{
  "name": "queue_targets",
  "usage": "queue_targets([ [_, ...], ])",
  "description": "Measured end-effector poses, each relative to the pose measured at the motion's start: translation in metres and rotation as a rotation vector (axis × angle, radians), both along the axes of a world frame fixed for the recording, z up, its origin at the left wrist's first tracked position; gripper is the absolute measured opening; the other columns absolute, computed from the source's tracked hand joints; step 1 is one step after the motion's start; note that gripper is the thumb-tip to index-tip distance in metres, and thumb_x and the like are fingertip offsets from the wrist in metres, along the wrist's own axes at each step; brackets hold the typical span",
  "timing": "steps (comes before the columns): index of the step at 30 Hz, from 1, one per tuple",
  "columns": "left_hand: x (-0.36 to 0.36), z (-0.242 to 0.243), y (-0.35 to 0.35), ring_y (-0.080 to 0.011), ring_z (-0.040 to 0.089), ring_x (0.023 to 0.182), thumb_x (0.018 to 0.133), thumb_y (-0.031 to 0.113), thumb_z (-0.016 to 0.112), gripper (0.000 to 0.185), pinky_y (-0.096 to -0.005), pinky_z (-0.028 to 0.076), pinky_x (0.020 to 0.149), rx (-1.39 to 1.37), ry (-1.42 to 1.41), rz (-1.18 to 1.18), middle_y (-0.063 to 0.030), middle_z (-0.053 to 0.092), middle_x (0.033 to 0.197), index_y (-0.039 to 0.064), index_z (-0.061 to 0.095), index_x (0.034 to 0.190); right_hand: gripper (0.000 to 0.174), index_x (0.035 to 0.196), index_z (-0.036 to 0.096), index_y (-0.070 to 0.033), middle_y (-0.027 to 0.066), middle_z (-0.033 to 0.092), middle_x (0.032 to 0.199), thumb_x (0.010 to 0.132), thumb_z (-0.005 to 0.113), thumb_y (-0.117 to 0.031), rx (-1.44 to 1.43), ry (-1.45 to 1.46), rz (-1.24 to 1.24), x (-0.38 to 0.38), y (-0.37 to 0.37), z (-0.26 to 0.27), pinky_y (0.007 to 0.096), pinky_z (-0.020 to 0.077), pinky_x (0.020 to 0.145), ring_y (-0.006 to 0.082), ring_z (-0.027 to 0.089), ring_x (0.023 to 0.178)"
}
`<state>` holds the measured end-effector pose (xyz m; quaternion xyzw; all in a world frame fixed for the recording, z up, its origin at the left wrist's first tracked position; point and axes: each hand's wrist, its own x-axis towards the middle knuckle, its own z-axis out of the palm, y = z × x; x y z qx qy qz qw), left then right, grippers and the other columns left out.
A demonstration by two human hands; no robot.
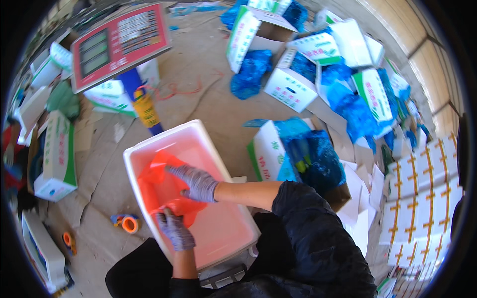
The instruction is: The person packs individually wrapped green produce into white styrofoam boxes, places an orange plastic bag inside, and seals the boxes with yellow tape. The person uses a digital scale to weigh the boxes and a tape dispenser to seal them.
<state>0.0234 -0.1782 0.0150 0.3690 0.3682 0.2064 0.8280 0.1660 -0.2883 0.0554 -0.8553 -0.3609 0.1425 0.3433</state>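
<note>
A white foam box [220, 160] with a pink-tinted inside sits before me, under the scale's post. In it lies a crumpled, thin red plastic bag [149, 193]. My left hand [176, 231], in a grey knit glove, pinches the bag's near edge by the box's left wall. Also gloved, my right hand [195, 182] reaches over the middle of the bag. Its thumb and fingers are spread apart and touch the red film. Folds of the bag partly cover the fingertips of both hands.
A red scale display [121, 44] stands ahead on a blue post. At right is a carton [266, 152] with a blue liner and green vegetables. Tape dispensers [129, 224] lie at left. Strapped white boxes [421, 197] are stacked at far right. A person's hand [9, 154] shows at far left.
</note>
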Motion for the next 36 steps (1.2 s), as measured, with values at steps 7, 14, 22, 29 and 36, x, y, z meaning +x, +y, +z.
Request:
queue_targets([
  [7, 0.157, -0.076, 0.171, -0.0323, 0.059, 0.118, 0.091, 0.024, 0.07, 0.055, -0.0366, 0.045, 0.101, 1.292, 0.478, -0.889, -0.0221, 0.062, 0.126, -0.003, 0.052, 0.135, 0.036, 0.119, 0.065, -0.009, 0.0132, 0.07, 0.098, 0.084, 0.07, -0.017, 0.211, 0.055, -0.272, -0.032, -0.236, 0.111, 0.0367, 0.0563, 0.082, 0.0268, 0.07, 0.088],
  [14, 0.192, 0.081, -0.011, -0.0384, 0.064, 0.091, 0.087, 0.008, 0.068, 0.021, -0.0447, 0.052, 0.083, 1.858, 0.162, -0.993, -0.019, 0.067, 0.099, 0.001, 0.064, 0.106, 0.062, 0.125, 0.055, 0.001, 0.0235, 0.067, 0.115, 0.081, 0.074, -0.038, -0.592, 0.346, -1.111, -0.004, -0.468, -0.045, 0.0425, 0.051, 0.095, 0.0376, 0.064, 0.11],
  [22, 0.163, 0.084, -0.293, -0.0366, 0.063, 0.103, 0.079, 0.01, 0.073, 0.033, -0.0452, 0.05, 0.094, 1.538, -1.116, -1.455, -0.0155, 0.067, 0.107, 0.005, 0.065, 0.111, 0.123, 0.153, 0.007, 0.003, 0.0254, 0.065, 0.12, 0.072, 0.081, -0.053, -0.312, 0.541, -1.5, 0.041, -0.44, -0.121, 0.0439, 0.0517, 0.098, 0.0376, 0.066, 0.11],
  [29, 0.141, 0.05, -0.327, -0.0232, 0.065, 0.108, 0.093, 0.004, 0.065, 0.028, -0.0333, 0.049, 0.099, 0.451, -0.43, -1.626, -0.0082, 0.068, 0.111, 0.006, 0.063, 0.121, 0.124, 0.153, 0.011, 0.007, 0.0231, 0.066, 0.118, 0.07, 0.079, -0.057, -0.454, 0.511, -1.448, 0.024, -0.449, -0.153, 0.0424, 0.0518, 0.097, 0.0343, 0.067, 0.11],
  [36, 0.169, 0.042, -0.315, -0.0291, 0.051, 0.13, 0.096, 0.029, 0.068, 0.052, -0.049, 0.043, 0.104, 0.117, -0.131, -1.472, -0.0125, 0.057, 0.134, 0.01, 0.049, 0.141, 0.103, 0.142, 0.039, 0.007, 0.0258, 0.066, 0.117, 0.072, 0.075, -0.058, -0.492, 0.42, -1.212, 0.039, -0.438, -0.099, 0.0428, 0.0504, 0.099, 0.0342, 0.065, 0.113],
])
